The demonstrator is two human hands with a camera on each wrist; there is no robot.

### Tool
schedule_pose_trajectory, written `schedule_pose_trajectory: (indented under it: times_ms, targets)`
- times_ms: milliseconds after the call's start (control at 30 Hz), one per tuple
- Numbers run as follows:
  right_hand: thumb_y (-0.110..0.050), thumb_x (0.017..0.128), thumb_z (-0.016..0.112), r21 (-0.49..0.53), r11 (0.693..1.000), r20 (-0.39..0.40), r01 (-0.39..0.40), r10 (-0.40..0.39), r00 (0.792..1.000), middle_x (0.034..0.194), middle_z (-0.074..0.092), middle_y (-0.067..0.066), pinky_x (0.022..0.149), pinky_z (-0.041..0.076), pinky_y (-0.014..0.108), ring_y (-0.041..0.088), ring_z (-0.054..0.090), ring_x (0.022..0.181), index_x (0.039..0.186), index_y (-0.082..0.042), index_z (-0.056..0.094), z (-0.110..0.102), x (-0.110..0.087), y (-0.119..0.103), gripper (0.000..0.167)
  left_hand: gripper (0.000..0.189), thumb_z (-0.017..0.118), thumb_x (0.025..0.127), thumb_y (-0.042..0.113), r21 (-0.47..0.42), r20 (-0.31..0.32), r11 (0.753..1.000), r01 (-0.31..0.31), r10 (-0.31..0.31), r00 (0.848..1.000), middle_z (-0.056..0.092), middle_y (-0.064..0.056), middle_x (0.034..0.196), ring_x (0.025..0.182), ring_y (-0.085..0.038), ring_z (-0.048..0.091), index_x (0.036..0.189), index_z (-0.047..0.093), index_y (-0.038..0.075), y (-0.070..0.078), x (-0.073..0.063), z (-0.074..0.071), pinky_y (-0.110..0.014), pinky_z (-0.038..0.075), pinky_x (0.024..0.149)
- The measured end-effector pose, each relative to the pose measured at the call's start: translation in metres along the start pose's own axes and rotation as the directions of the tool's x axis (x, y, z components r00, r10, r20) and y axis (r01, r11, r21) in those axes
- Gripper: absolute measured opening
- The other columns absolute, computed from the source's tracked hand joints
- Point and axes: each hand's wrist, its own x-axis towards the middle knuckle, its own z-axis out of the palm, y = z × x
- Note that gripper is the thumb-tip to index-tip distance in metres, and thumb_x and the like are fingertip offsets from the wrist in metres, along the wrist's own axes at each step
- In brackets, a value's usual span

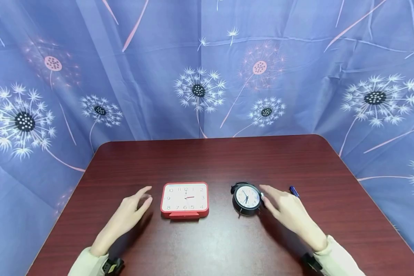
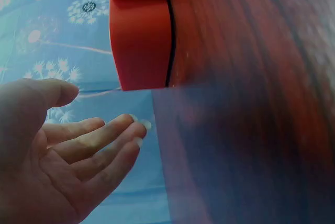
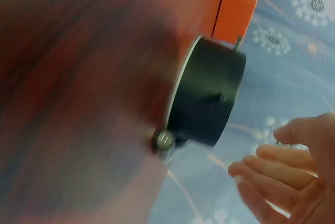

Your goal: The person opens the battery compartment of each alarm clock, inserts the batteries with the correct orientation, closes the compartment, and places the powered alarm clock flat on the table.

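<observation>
A red rectangular alarm clock [image 1: 184,198] with a white numbered dial is on the table, left of centre. My left hand [image 1: 128,212] hovers to its left with fingers extended. The left wrist view shows a gap between that hand [image 2: 84,156] and the clock's red side [image 2: 141,41]. A smaller round black alarm clock [image 1: 247,198] is to the right, its white dial toward me. Close by its right side is my right hand [image 1: 289,211], fingers loosely extended. In the right wrist view this hand [image 3: 293,177] is apart from the black casing [image 3: 207,88].
A blue pen or marker [image 1: 294,191] lies behind the right hand, partly hidden by it. The dark reddish wooden table [image 1: 207,161] has rounded far corners. Behind it hangs a blue curtain [image 1: 151,96] with dandelion prints.
</observation>
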Motion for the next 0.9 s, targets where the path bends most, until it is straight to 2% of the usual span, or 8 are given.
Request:
schedule_pose_trajectory:
  times_ms: [100, 200, 367, 533, 600, 800, 900]
  targets:
    - [-0.010, 0.080, 0.070, -0.002, 0.998, -0.072, 0.056, -0.056, 0.996, 0.093, 0.074, 0.004, 0.059, 0.052, 0.033, 0.014, 0.069, 0.071, 0.104, -0.008, 0.071, 0.007, 0.008, -0.008, 0.024, 0.042, 0.055, 0.098, 0.020, -0.017, 0.004, 1.000, -0.013, 0.013, 1.000, 0.070, -0.013, 0.110, 0.094, -0.023, 0.068, 0.135, 0.052, 0.001, 0.002, 0.004, 0.005, -0.042, 0.053, 0.082]
    - [-0.008, 0.077, 0.071, 0.008, 0.996, -0.101, 0.093, -0.092, 0.991, 0.083, 0.072, 0.000, 0.055, 0.049, 0.029, 0.007, 0.063, 0.063, 0.094, -0.010, 0.072, 0.014, 0.014, -0.017, 0.017, 0.050, 0.057, 0.097, 0.028, -0.050, 0.032, 0.999, -0.013, 0.015, 0.999, 0.067, -0.014, 0.115, 0.092, -0.018, 0.066, 0.138, 0.049, 0.000, 0.003, 0.008, 0.009, -0.036, 0.053, 0.079]
    - [-0.008, 0.077, 0.072, 0.068, 0.989, -0.086, 0.133, -0.127, 0.988, 0.074, 0.065, -0.009, 0.052, 0.046, 0.022, 0.000, 0.053, 0.059, 0.091, -0.013, 0.070, 0.022, 0.023, -0.031, 0.015, 0.075, 0.070, 0.087, 0.036, -0.070, 0.115, 0.998, -0.005, 0.013, 0.993, 0.059, -0.015, 0.124, 0.086, -0.012, 0.059, 0.143, 0.039, -0.002, 0.004, 0.015, 0.015, -0.024, 0.048, 0.070]
    - [-0.015, 0.080, 0.073, 0.136, 0.981, -0.050, 0.140, -0.134, 0.990, 0.067, 0.055, -0.013, 0.051, 0.040, 0.016, -0.001, 0.049, 0.056, 0.092, -0.013, 0.069, 0.030, 0.029, -0.041, 0.013, 0.094, 0.079, 0.077, 0.041, -0.020, 0.153, 0.998, -0.067, 0.069, 0.986, 0.051, -0.015, 0.126, 0.079, -0.005, 0.052, 0.144, 0.035, -0.006, 0.003, 0.018, 0.022, -0.022, 0.042, 0.070]
    - [-0.018, 0.080, 0.075, 0.146, 0.980, -0.032, 0.136, -0.133, 0.991, 0.067, 0.056, -0.011, 0.052, 0.039, 0.016, -0.001, 0.049, 0.057, 0.096, -0.012, 0.070, 0.033, 0.030, -0.045, 0.018, 0.097, 0.081, 0.074, 0.042, -0.011, 0.159, 0.996, -0.093, 0.093, 0.983, 0.049, -0.016, 0.128, 0.077, -0.003, 0.050, 0.144, 0.034, -0.008, 0.002, 0.019, 0.024, -0.023, 0.041, 0.071]
    - [-0.027, 0.079, 0.079, 0.186, 0.973, 0.045, 0.134, -0.145, 0.988, 0.077, 0.060, -0.002, 0.056, 0.042, 0.017, 0.002, 0.049, 0.064, 0.114, -0.005, 0.066, 0.041, 0.035, -0.055, 0.044, 0.109, 0.084, 0.067, 0.048, -0.019, 0.196, 0.994, -0.112, 0.114, 0.974, 0.048, -0.016, 0.130, 0.082, -0.003, 0.049, 0.145, 0.032, -0.007, 0.002, 0.022, 0.026, -0.025, 0.043, 0.075]
    - [-0.026, 0.078, 0.080, 0.243, 0.959, 0.091, 0.145, -0.171, 0.981, 0.090, 0.063, 0.006, 0.064, 0.049, 0.021, 0.008, 0.053, 0.067, 0.123, 0.000, 0.060, 0.044, 0.039, -0.060, 0.056, 0.113, 0.087, 0.063, 0.046, -0.013, 0.211, 0.992, -0.129, 0.128, 0.969, 0.047, -0.017, 0.135, 0.086, -0.008, 0.051, 0.146, 0.030, -0.007, 0.002, 0.023, 0.027, -0.029, 0.044, 0.079]
